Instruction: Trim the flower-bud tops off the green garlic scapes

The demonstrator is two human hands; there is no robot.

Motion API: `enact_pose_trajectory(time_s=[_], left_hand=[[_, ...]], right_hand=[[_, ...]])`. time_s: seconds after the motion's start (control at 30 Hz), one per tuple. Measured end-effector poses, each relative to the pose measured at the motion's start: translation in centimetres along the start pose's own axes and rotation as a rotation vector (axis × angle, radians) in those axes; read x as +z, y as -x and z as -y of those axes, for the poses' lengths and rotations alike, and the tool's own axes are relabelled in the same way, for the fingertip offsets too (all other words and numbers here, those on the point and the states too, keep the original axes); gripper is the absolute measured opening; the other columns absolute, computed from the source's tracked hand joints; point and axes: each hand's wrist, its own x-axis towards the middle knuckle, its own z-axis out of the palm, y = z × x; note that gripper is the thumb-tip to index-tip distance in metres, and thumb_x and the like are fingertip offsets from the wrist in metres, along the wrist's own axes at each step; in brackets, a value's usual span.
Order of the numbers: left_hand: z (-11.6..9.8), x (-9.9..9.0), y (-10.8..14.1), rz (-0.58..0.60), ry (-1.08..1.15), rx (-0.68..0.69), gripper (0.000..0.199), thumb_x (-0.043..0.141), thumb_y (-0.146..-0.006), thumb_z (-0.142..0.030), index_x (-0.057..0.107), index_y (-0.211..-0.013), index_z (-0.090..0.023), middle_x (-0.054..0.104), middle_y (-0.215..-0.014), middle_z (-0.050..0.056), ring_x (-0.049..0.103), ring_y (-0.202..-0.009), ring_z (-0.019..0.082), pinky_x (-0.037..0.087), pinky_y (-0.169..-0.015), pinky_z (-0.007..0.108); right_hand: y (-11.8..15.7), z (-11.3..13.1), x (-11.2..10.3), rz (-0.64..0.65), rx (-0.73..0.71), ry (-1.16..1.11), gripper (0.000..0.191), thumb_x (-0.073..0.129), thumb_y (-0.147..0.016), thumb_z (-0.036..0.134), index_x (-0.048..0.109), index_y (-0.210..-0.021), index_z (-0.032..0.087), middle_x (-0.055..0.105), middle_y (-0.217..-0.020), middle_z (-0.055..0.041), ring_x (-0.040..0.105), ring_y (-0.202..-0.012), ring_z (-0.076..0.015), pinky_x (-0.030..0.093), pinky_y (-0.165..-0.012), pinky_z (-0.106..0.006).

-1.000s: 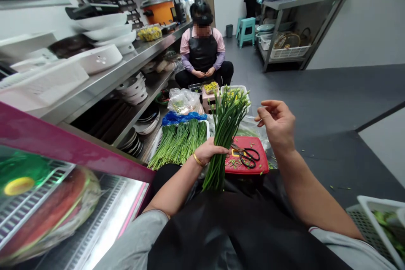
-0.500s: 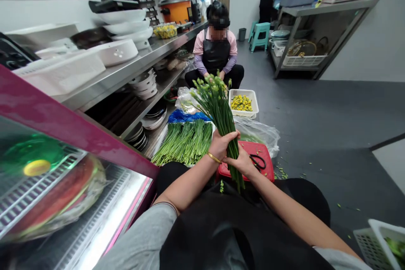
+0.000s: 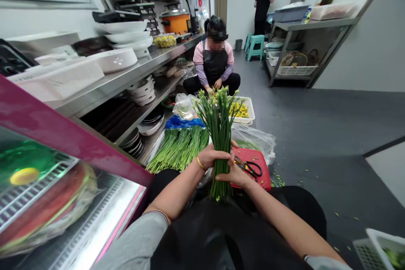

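A thick bunch of green flower chives (image 3: 220, 135) stands upright in front of me, pale buds at the top. My left hand (image 3: 215, 156) wraps around the stems, a gold bracelet on its wrist. Just below it, my right hand (image 3: 233, 175) grips the same bunch from the other side. The lower stem ends reach down to my black apron (image 3: 202, 236). Black-handled scissors (image 3: 253, 170) lie on a red plastic lid (image 3: 264, 177) to the right of my hands. More chives (image 3: 180, 145) lie in rows in a white tray left of the bunch.
A person (image 3: 217, 57) squats opposite, beside a white basket (image 3: 251, 112) of yellow flowers. Clear plastic bags (image 3: 268, 139) lie near the red lid. Steel shelving (image 3: 126, 76) with dishes runs along the left, above a glass-fronted cooler. Another person (image 3: 264, 4) stands at the back.
The bunch has swung from leaning left to upright and come slightly lower and left, both hands still around it. More of the scissors now shows. The squatting person's hands have shifted slightly.
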Motion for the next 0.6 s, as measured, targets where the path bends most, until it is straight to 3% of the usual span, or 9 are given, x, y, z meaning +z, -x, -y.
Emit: enact_pose_trajectory(time_s=[0.13, 0.27, 0.33, 0.43, 0.5, 0.6], left_hand=[[0.3, -0.3, 0.0, -0.104, -0.089, -0.039, 0.048, 0.083, -0.054, -0.032, 0.060, -0.090, -0.011, 0.059, -0.055, -0.002, 0.051, -0.046, 0.009, 0.039, -0.050, 0.023], [0.9, 0.1, -0.9, -0.230, -0.151, -0.116, 0.049, 0.085, -0.049, -0.033, 0.058, -0.083, -0.012, 0.056, -0.055, -0.004, 0.051, -0.046, 0.009, 0.038, -0.050, 0.023], [1.4, 1.0, -1.4, -0.312, -0.226, -0.122, 0.046, 0.086, -0.045, -0.031, 0.057, -0.076, -0.012, 0.054, -0.055, -0.005, 0.049, -0.047, 0.008, 0.038, -0.050, 0.023], [2.1, 2.2, -1.6, -0.373, -0.299, -0.146, 0.044, 0.087, -0.042, -0.028, 0.055, -0.069, -0.013, 0.053, -0.054, -0.006, 0.045, -0.046, 0.006, 0.036, -0.048, 0.022], [2.5, 2.5, -1.3, -0.302, -0.234, -0.202, 0.047, 0.088, -0.042, -0.032, 0.057, -0.071, -0.013, 0.054, -0.054, -0.005, 0.046, -0.045, 0.007, 0.038, -0.047, 0.022], [2.8, 2.1, -0.7, -0.117, -0.055, -0.271, 0.056, 0.087, -0.040, -0.044, 0.059, -0.076, -0.011, 0.062, -0.057, 0.002, 0.057, -0.049, 0.014, 0.046, -0.051, 0.027]], right_hand=[[0.6, 0.1, -4.4, 0.050, 0.078, 0.047, 0.065, 0.078, -0.060, 0.054, 0.062, -0.111, 0.018, 0.066, -0.107, -0.0091, 0.060, -0.103, -0.0266, 0.047, -0.097, -0.046], [0.5, 2.9, -7.6, -0.226, 0.002, -0.055, 0.081, 0.078, -0.059, 0.056, 0.054, -0.128, 0.019, 0.061, -0.123, -0.0132, 0.058, -0.114, -0.0283, 0.045, -0.100, -0.044], [-0.5, 4.8, -7.3, -0.360, -0.054, -0.027, 0.076, 0.080, -0.054, 0.055, 0.060, -0.117, 0.018, 0.066, -0.112, -0.0109, 0.062, -0.104, -0.0269, 0.049, -0.093, -0.042], [-2.7, 7.0, -5.5, -0.575, -0.043, -0.099, 0.054, 0.079, -0.053, 0.056, 0.064, -0.085, 0.015, 0.068, -0.079, -0.0040, 0.063, -0.075, -0.0198, 0.053, -0.071, -0.034], [-3.7, 7.9, -4.2, -0.674, -0.022, -0.283, 0.050, 0.077, -0.052, 0.057, 0.059, -0.072, 0.016, 0.061, -0.062, -0.0005, 0.058, -0.058, -0.0153, 0.049, -0.057, -0.029], [-4.2, 8.5, -2.7, -0.739, -0.012, -0.456, 0.050, 0.079, -0.050, 0.054, 0.053, -0.073, 0.018, 0.056, -0.055, 0.0026, 0.054, -0.049, -0.0133, 0.043, -0.046, -0.026]])
